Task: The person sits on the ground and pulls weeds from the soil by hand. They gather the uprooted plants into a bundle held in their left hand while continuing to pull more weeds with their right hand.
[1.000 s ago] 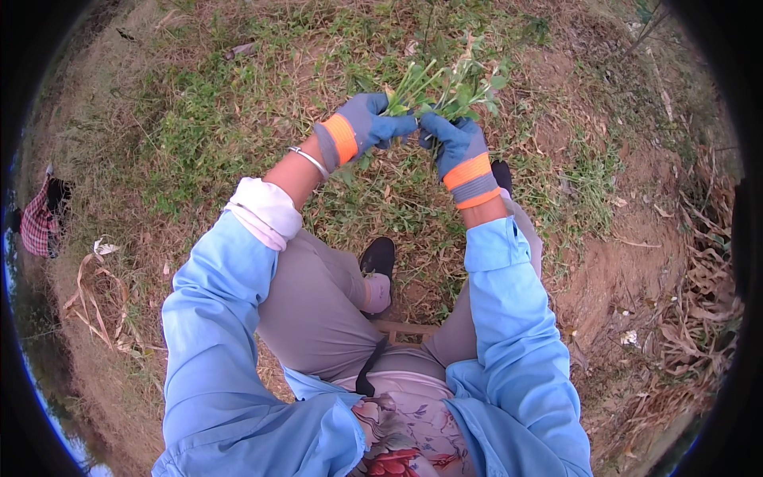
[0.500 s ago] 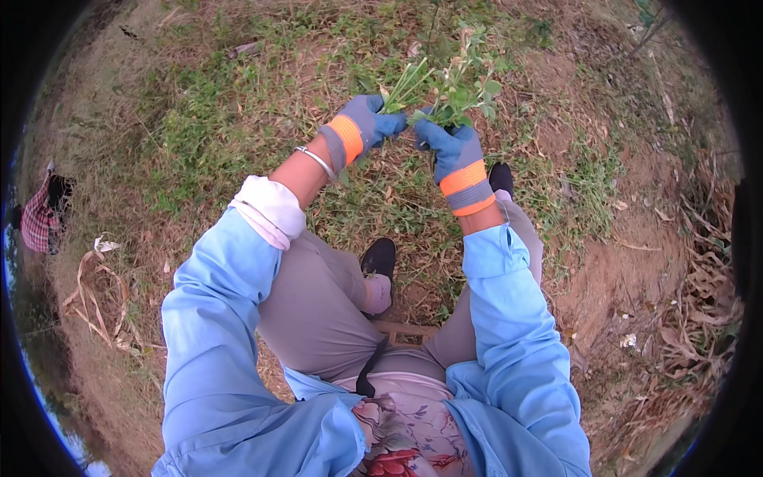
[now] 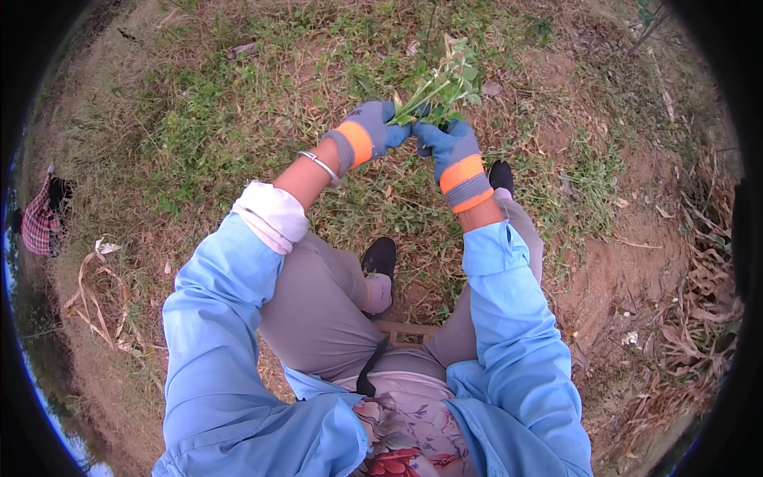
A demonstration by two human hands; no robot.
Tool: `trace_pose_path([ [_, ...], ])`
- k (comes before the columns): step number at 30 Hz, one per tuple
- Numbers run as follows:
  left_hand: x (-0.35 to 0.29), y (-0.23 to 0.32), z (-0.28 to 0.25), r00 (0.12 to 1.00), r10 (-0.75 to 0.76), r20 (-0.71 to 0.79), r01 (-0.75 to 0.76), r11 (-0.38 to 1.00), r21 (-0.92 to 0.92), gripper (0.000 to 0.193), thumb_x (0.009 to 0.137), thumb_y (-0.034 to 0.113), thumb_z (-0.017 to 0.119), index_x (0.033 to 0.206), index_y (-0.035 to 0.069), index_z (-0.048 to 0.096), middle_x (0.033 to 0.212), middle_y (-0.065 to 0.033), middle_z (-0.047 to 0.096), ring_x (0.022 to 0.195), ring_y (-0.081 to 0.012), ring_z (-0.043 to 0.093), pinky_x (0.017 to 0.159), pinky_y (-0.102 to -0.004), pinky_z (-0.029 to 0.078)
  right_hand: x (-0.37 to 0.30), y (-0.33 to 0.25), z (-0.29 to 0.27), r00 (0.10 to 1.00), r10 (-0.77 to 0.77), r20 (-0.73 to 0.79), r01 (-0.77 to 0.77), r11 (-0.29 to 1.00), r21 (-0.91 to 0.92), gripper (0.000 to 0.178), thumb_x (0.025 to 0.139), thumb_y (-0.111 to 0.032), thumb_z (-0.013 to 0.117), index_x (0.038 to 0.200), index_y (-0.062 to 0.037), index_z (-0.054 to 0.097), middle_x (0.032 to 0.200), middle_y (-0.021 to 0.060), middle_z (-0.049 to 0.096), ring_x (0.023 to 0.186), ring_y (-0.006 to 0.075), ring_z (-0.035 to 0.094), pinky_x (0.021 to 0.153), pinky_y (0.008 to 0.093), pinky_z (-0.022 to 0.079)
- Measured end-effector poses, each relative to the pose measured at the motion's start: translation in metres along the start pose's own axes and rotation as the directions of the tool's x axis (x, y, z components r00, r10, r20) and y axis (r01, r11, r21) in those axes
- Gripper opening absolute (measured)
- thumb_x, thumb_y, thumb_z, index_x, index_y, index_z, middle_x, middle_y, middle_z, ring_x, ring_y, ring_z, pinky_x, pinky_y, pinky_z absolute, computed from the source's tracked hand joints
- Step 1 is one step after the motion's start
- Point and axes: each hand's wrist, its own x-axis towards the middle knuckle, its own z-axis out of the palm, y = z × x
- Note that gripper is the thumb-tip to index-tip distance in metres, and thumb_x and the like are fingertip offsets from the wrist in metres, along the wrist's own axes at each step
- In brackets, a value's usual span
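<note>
Both of my hands wear grey-and-blue work gloves with orange cuffs and meet in front of me, above the weedy ground. My left hand [image 3: 372, 133] is closed around the lower part of some pale green plant stems [image 3: 411, 106], which slant up to the right. Closed beside it, my right hand [image 3: 451, 148] grips leafy green sprigs [image 3: 455, 79] whose tops point away from me. Stems and leaves from the two hands overlap, so I cannot tell where one bunch ends. The fingertips are partly hidden behind the leaves.
Low weeds and cut grass [image 3: 191, 151] cover the ground ahead. Dry husks [image 3: 703, 310] lie at the far right, a withered stalk [image 3: 99, 298] at the left. Beneath me is part of a wooden stool [image 3: 405, 332]. A red checked cloth [image 3: 40, 222] shows at the left edge.
My hands have drawn closer together. The stems in my left hand have swung right and now lie against the leafy sprigs in my right hand.
</note>
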Motion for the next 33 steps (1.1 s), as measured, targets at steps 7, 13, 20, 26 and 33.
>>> trace_pose_path([
  [7, -0.005, 0.008, -0.006, 1.0, -0.007, 0.008, 0.005, 0.965, 0.262, 0.03, 0.07, 0.023, 0.058, 0.095, 0.007, 0.059, 0.078, -0.0138, 0.061, 0.067, -0.0269, 0.058, 0.062, -0.0353, 0.045, -0.007, -0.009, 0.007, 0.992, 0.062, 0.108, -0.061, 0.998, -0.012, 0.024, 0.07, -0.018, 0.065, 0.087, -0.0013, 0.057, 0.075, 0.0038, 0.059, 0.06, 0.0116, 0.053, 0.052, 0.0241, 0.042],
  [13, -0.014, 0.028, -0.002, 0.999, 0.009, 0.033, -0.024, 0.88, 0.475, 0.03, 0.071, 0.022, 0.057, 0.094, 0.003, 0.055, 0.081, -0.0193, 0.06, 0.075, -0.0338, 0.057, 0.066, -0.0389, 0.045, -0.004, -0.006, 0.007, 0.992, 0.109, 0.07, -0.113, 0.991, 0.065, 0.026, 0.067, -0.016, 0.068, 0.085, -0.0008, 0.057, 0.071, 0.004, 0.057, 0.055, 0.0114, 0.05, 0.048, 0.0236, 0.04],
  [20, -0.019, 0.035, -0.002, 0.997, 0.002, 0.077, -0.044, 0.833, 0.551, 0.035, 0.071, 0.025, 0.059, 0.099, 0.004, 0.053, 0.087, -0.0208, 0.058, 0.08, -0.0354, 0.057, 0.069, -0.0396, 0.045, -0.004, -0.004, 0.006, 0.997, 0.07, 0.042, -0.074, 0.99, 0.119, 0.022, 0.068, -0.013, 0.067, 0.084, -0.0012, 0.057, 0.068, 0.0039, 0.057, 0.051, 0.0119, 0.049, 0.044, 0.0245, 0.038],
  [26, -0.016, 0.028, -0.001, 0.986, 0.072, 0.153, -0.133, 0.89, 0.436, 0.048, 0.072, 0.029, 0.06, 0.108, 0.0, 0.047, 0.091, -0.022, 0.058, 0.083, -0.0338, 0.057, 0.07, -0.0376, 0.044, 0.002, 0.005, -0.002, 0.997, 0.082, 0.0, -0.079, 0.967, 0.243, 0.021, 0.07, -0.01, 0.066, 0.087, -0.0015, 0.058, 0.072, 0.0035, 0.058, 0.051, 0.0127, 0.05, 0.045, 0.0241, 0.041],
  [33, -0.013, 0.019, -0.025, 0.934, -0.147, 0.327, 0.057, 0.962, 0.268, 0.056, 0.07, 0.033, 0.065, 0.11, -0.001, 0.047, 0.084, -0.0139, 0.059, 0.075, -0.0228, 0.056, 0.067, -0.0337, 0.044, 0.007, -0.008, -0.015, 0.991, 0.047, -0.122, -0.006, 0.948, 0.318, 0.019, 0.073, -0.008, 0.063, 0.089, -0.0031, 0.055, 0.075, 0.006, 0.059, 0.054, 0.0156, 0.054, 0.05, 0.0286, 0.049],
])
